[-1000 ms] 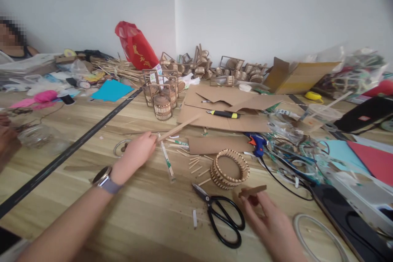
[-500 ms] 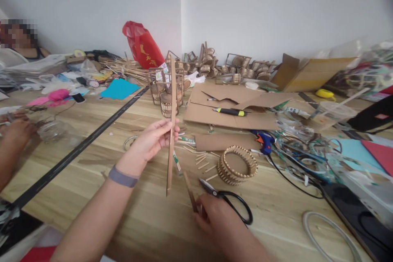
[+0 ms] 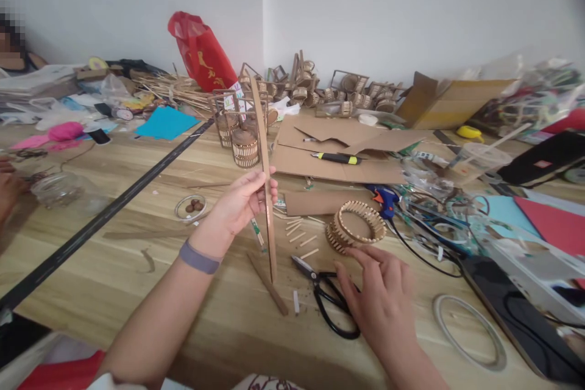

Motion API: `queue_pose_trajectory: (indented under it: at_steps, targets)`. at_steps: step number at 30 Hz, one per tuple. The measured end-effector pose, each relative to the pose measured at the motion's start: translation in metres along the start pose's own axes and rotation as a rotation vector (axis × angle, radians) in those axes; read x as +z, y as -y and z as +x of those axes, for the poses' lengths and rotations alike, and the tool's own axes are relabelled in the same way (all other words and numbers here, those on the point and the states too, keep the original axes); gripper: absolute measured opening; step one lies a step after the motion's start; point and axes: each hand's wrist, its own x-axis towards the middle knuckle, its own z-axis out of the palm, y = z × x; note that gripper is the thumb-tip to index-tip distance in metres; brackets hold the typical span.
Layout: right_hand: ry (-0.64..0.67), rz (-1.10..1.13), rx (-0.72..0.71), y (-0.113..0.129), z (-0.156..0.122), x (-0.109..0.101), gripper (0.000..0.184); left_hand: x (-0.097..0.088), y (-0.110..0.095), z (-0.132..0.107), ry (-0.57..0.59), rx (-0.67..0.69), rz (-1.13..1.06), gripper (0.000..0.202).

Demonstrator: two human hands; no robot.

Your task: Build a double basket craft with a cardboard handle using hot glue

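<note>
Since 0.5 s ago the right hand [image 3: 381, 301] has let go of the short strip [image 3: 268, 284], which now lies flat on the wooden table [image 3: 137, 292], and has shifted right over the black scissors [image 3: 329, 301]. It lies palm down, fingers spread loosely and holding nothing, fingertips pointing left toward the scissor blades, the handles partly under the palm.

Largest behind them is the flat cardboard [image 3: 329, 158], a utility knife [image 3: 336, 158] lying on it. A long black bar [image 3: 114, 210] crosses the table on the left.

From the lower left the forearm rises, a grey band at the wrist, to the left hand [image 3: 242, 204]. Its thumb and fingers pinch the long cardboard strip [image 3: 265, 177] near its middle, holding it almost upright, the top tilted slightly left, the lower end just above the short strip.

Just beyond the right hand sits 1 woven ring [image 3: 361, 228], with a blue glue gun [image 3: 382, 198] behind it. Small sticks [image 3: 299, 236] lie scattered beside the ring.
</note>
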Motion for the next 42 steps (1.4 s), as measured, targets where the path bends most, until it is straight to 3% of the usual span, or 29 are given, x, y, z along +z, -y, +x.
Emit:
queue_pose_trajectory:
  at_steps: [4,7,12,16,20,26,28,31,34,37,42]
  targets:
    - [-0.008,0.060,0.019,-0.007,0.006,0.000,0.031,0.005,0.006,0.001,-0.009,-0.002,-0.010,0.017]
    - [-0.009,0.210,0.005,-0.003,0.008,-0.002,0.025,0.009,0.010,0.001,-0.029,0.001,-0.037,0.009]
    - [0.248,0.545,-0.002,0.025,0.000,-0.005,0.014,0.015,0.018,0.003,-0.062,0.053,-0.069,0.004]
    - [0.268,0.571,0.007,0.039,-0.006,-0.001,0.027,0.019,0.026,-0.002,-0.102,0.097,-0.038,0.011]
    - [0.371,0.679,0.132,0.038,-0.004,-0.007,0.034,0.020,0.040,-0.027,-0.044,0.106,0.123,0.028]
    - [0.586,0.933,0.311,0.028,-0.005,-0.021,0.039,0.026,0.065,-0.079,0.133,-0.157,0.327,0.028]
    - [0.602,0.912,0.288,0.019,-0.013,-0.023,0.035,0.028,0.069,-0.086,0.118,-0.144,0.300,0.030]
    - [0.607,0.686,0.191,-0.001,-0.034,-0.024,0.016,0.029,0.073,-0.089,0.000,-0.108,0.213,0.036]
    - [0.625,0.486,0.053,-0.016,-0.057,-0.020,0.026,0.029,0.079,-0.088,-0.118,-0.125,0.111,0.045]
    - [0.596,0.358,-0.019,-0.021,-0.071,-0.011,0.037,0.030,0.084,-0.088,-0.162,-0.144,0.054,0.049]
    - [0.614,0.237,-0.093,-0.018,-0.070,0.005,0.050,0.033,0.085,-0.088,-0.201,-0.151,0.017,0.050]
